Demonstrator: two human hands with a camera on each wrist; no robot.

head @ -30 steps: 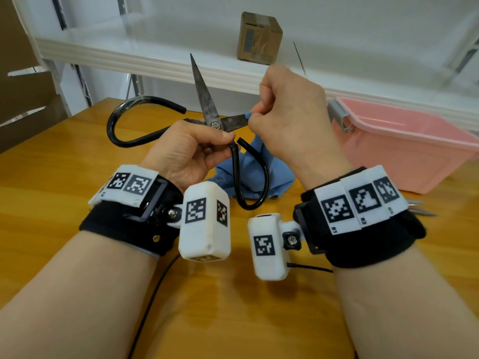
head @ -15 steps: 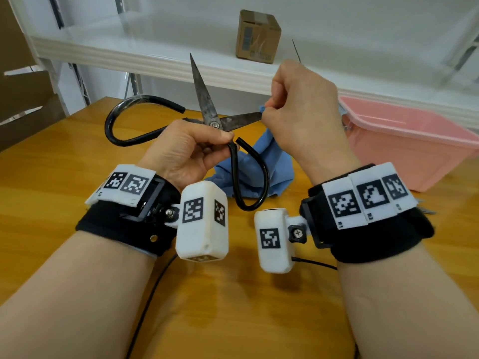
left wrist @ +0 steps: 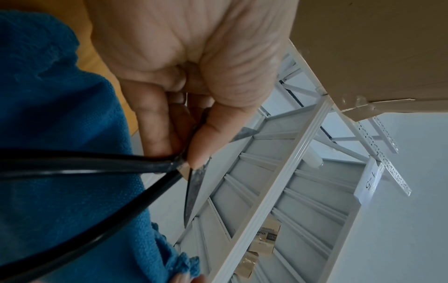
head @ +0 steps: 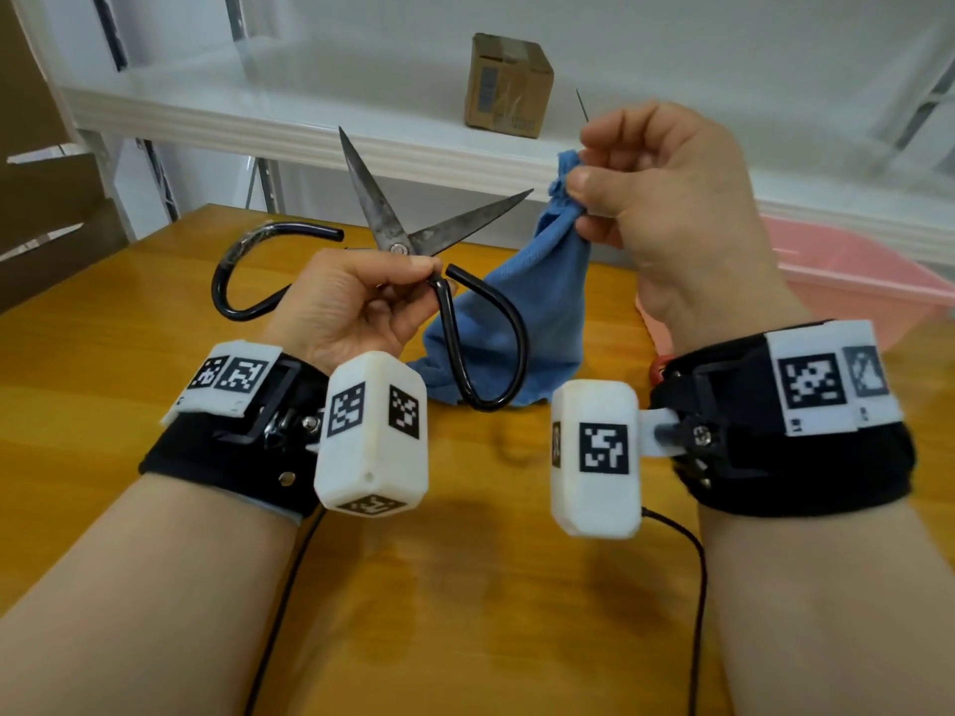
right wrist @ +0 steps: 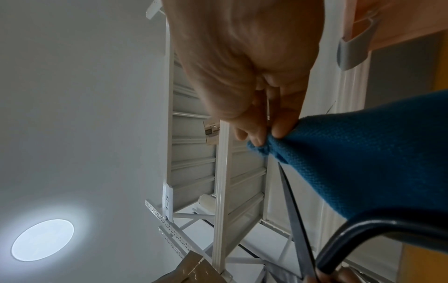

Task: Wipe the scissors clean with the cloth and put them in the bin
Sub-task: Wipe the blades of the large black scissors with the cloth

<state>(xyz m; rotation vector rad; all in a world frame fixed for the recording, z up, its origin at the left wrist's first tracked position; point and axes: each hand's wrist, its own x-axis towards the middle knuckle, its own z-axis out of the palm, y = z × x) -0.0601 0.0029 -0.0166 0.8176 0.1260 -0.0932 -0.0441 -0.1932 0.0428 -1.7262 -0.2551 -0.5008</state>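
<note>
Old scissors (head: 395, 235) with dull steel blades and black looped handles are held spread open above the table. My left hand (head: 356, 307) pinches them just below the pivot, thumb and fingers at the handle roots (left wrist: 179, 160). One blade points up, the other to the right. My right hand (head: 666, 198) pinches the top of a blue cloth (head: 522, 312) between thumb and fingers (right wrist: 261, 134), a little right of the right blade's tip. The cloth hangs down to the table. The pink bin (head: 852, 281) stands at the right, partly behind my right hand.
A white shelf (head: 310, 121) runs behind the wooden table (head: 129, 354) with a small cardboard box (head: 509, 85) on it. Brown cardboard (head: 46, 198) stands at the far left. Black cables trail from both wrist cameras across the near table.
My right hand slid the cloth outward off the right blade's tip and rose up and to the right. The cloth now hangs free of the blade. The left hand kept the scissors still.
</note>
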